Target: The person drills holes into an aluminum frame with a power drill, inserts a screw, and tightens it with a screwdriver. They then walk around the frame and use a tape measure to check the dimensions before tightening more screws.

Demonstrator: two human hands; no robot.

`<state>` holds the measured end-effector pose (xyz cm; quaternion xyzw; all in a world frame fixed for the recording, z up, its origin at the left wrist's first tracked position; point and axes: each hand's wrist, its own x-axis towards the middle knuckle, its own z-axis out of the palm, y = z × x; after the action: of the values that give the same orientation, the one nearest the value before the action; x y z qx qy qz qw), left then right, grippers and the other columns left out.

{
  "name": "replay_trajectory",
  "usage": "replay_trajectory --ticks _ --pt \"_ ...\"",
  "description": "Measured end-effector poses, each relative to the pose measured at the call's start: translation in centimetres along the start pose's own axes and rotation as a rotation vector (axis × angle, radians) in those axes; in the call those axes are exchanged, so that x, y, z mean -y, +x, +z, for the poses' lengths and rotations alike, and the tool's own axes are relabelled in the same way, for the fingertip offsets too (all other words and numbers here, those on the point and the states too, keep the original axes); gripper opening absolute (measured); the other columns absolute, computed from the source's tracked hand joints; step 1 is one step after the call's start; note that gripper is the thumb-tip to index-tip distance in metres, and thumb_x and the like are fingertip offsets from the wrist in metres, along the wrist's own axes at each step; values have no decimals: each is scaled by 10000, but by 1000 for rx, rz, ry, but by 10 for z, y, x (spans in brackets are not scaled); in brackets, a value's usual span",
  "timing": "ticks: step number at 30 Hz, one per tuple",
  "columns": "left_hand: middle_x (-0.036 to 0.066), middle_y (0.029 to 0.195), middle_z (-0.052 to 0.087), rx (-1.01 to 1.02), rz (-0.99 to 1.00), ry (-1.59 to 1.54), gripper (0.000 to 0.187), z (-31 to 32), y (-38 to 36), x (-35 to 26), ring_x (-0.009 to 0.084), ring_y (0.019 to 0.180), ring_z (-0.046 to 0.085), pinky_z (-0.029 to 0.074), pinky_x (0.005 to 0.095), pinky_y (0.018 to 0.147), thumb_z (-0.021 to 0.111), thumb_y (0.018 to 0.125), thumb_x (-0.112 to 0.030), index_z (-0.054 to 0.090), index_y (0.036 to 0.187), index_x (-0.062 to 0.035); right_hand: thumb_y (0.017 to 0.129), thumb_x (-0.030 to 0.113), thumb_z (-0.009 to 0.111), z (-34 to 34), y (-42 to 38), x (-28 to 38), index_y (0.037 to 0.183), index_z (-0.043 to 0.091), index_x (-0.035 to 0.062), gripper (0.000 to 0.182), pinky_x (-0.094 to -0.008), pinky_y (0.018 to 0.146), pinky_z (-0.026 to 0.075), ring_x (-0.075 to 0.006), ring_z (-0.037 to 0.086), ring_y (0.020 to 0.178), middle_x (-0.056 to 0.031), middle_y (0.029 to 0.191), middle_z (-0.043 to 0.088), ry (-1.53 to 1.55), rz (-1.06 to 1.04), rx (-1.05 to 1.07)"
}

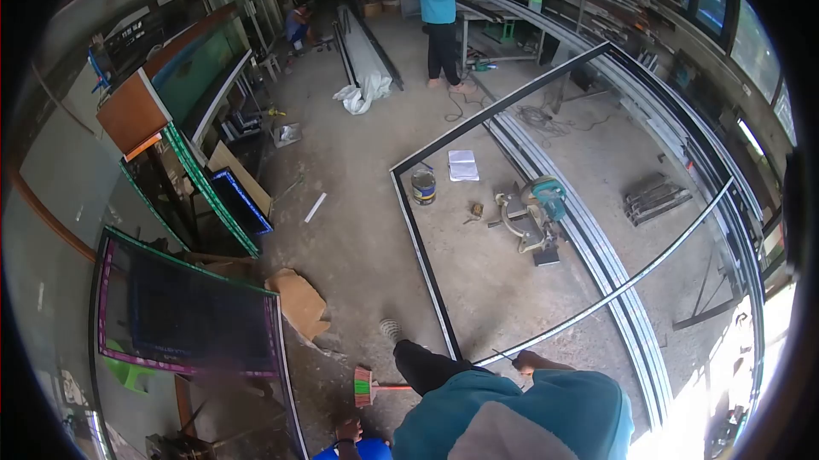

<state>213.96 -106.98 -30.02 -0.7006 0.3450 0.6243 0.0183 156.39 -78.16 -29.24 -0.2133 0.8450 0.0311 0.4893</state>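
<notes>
My right hand (529, 363) is at the lower centre, beside the near edge of a large black and silver frame (424, 260). Its fingers look closed, with a thin dark piece sticking out, too small to name. My left hand is not visible. The frame spans from the lower centre to the upper right. Seen through its opening are a teal miter saw (546, 198), a can (423, 188) and an open notebook (463, 165) on the floor.
Long metal profiles (589, 247) run under the frame. A broom (363, 387) lies lower left, near another person's hand (348, 430). Panels (196, 315) lean at left. One person (438, 0) stands at the back; another (297, 27) crouches farther left.
</notes>
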Motion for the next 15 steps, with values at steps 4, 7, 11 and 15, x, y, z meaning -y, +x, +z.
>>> replay_trajectory --ticks 4,7,11,15 --pt "18 998 643 23 19 77 303 -10 61 -121 256 892 662 524 517 794 599 995 -395 654 1191 -171 936 342 599 -35 60 96 1186 730 24 425 -498 966 558 -434 683 1142 -266 1178 715 -156 -164 44" --pt "-13 949 650 198 -46 284 303 -25 83 -199 235 884 662 518 505 767 603 990 -391 688 1205 -194 972 367 574 -66 81 172 1166 721 29 416 -492 978 547 -457 667 1148 -274 1183 703 57 -225 -50" --pt "-3 919 627 294 98 292 212 -59 137 -329 221 824 635 475 427 640 558 970 -369 661 1053 -203 913 341 752 -129 124 292 1290 635 55 488 -385 738 596 -276 752 824 -167 919 766 396 -333 -152" --pt "-22 827 552 256 240 74 201 -68 175 -428 202 703 569 411 360 525 498 957 -386 592 899 -219 939 302 712 -223 131 397 1327 610 64 467 -385 732 590 -265 745 813 -162 956 765 346 -441 -186"
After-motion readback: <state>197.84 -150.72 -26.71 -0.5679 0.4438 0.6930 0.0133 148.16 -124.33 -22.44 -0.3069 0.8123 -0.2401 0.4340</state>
